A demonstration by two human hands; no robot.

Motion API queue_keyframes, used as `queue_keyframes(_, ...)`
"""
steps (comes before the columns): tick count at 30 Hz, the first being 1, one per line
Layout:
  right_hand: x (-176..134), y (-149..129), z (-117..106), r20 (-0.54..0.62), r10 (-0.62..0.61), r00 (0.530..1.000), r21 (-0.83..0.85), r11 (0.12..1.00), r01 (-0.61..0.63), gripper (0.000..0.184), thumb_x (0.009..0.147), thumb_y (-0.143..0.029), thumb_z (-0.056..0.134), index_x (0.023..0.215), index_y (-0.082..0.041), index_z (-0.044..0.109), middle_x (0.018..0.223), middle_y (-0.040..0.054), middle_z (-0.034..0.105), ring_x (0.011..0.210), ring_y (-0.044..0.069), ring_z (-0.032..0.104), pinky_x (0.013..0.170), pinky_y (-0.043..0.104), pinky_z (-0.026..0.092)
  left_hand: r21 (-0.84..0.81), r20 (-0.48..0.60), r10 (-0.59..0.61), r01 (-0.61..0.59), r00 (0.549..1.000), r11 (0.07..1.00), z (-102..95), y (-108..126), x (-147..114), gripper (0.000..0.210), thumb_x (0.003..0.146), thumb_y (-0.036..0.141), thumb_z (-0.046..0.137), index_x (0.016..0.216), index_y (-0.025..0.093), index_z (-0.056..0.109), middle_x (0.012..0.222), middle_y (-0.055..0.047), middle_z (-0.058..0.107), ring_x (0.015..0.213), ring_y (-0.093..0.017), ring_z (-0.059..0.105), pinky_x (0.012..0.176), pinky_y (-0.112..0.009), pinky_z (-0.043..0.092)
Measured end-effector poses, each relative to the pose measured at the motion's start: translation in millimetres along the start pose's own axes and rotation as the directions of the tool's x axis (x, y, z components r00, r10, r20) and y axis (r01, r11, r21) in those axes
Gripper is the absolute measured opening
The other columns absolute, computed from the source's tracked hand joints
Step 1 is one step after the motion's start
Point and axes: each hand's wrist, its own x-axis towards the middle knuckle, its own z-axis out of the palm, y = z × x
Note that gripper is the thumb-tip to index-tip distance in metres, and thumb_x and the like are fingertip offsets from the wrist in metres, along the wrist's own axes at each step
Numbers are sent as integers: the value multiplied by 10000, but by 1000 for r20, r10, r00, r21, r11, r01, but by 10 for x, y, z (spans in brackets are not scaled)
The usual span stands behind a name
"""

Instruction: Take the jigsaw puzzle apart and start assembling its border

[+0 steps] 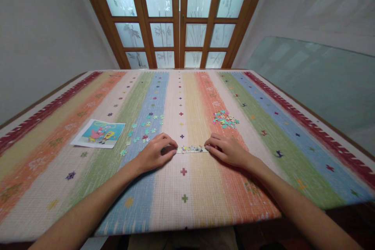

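Observation:
A narrow strip of joined jigsaw puzzle pieces [191, 149] lies flat on the striped tablecloth [164, 199] in front of me. My left hand [156, 149] pinches its left end between thumb and fingers. At the opposite end, my right hand [225, 149] has its fingertips closed on the strip's right edge. Loose turquoise puzzle pieces [148, 124] are scattered beyond my left hand. A heap of mixed puzzle pieces [225, 119] sits beyond my right hand. To the left rests a printed picture [101, 134] of cartoon figures.
The cloth-covered table stretches away toward wooden double doors [178, 19] with frosted panes. A pale wall [38, 27] rises on the left. On the right, a glass panel [316, 74] stands against the wall. The table's near edge runs below my forearms.

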Motion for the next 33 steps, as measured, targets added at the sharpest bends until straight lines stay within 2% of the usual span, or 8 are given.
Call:
queue_keyframes(2,-2,4,-24,1,-1,1000,53,999,1,213,1040,-227,474,981,-198,677,927,85,677,820,202,648,751,336,490,8,-8,24,-24,1000,1000,3,0,1,117,942,191,625,1044,209,682,976,-56,689,929,-205,658,841,-382,555)
queue_keyframes(5,-16,12,-86,13,31,999,110,993,-32,145,1010,-254,538,984,-204,672,886,68,671,752,187,629,704,326,482,32,-25,128,-127,991,991,-2,-9,7,141,967,185,601,1059,203,707,1029,-76,710,986,-216,651,886,-406,548)
queue_keyframes(9,-41,39,-172,32,59,998,92,994,-62,49,923,-251,630,926,-207,650,821,50,650,694,182,589,649,323,447,95,-45,216,-211,975,973,-42,-22,10,160,962,192,612,1043,209,750,1085,-94,711,1017,-229,640,909,-426,534)
queue_keyframes(12,-49,65,-200,38,63,997,83,994,-66,15,873,-211,639,885,-205,633,803,41,632,683,176,571,644,319,434,136,-9,239,-235,971,962,-75,-15,7,145,945,217,642,1022,219,765,1062,-85,710,1005,-238,628,905,-436,522)
queue_keyframes(18,-43,88,-171,45,61,997,104,992,-65,9,874,-198,628,876,-206,629,808,37,617,699,174,569,658,323,435,166,101,222,-237,970,957,-85,18,6,148,950,240,630,979,232,775,1006,-74,692,968,-237,606,873,-415,511)
queue_keyframes(24,-49,76,-154,51,57,997,139,988,-63,48,902,-204,607,898,-202,654,829,40,614,693,163,563,644,311,437,142,79,224,-233,972,962,-73,20,17,143,946,233,617,968,221,758,1006,-77,695,965,-237,610,884,-426,511)
queue_keyframes(30,-50,64,-145,58,64,996,160,985,-73,46,907,-201,613,894,-198,657,832,35,606,684,154,563,630,298,437,153,61,193,-200,979,968,-108,-26,-4,195,908,240,647,1090,203,706,1090,-98,687,1033,-261,614,934,-463,510)
queue_keyframes(33,-47,55,-134,53,58,997,160,985,-66,51,914,-201,612,901,-198,661,840,37,609,685,154,566,628,300,436,182,51,179,-185,983,966,-130,-45,-6,138,917,258,650,1033,208,706,1085,-92,686,1042,-262,611,926,-459,512)
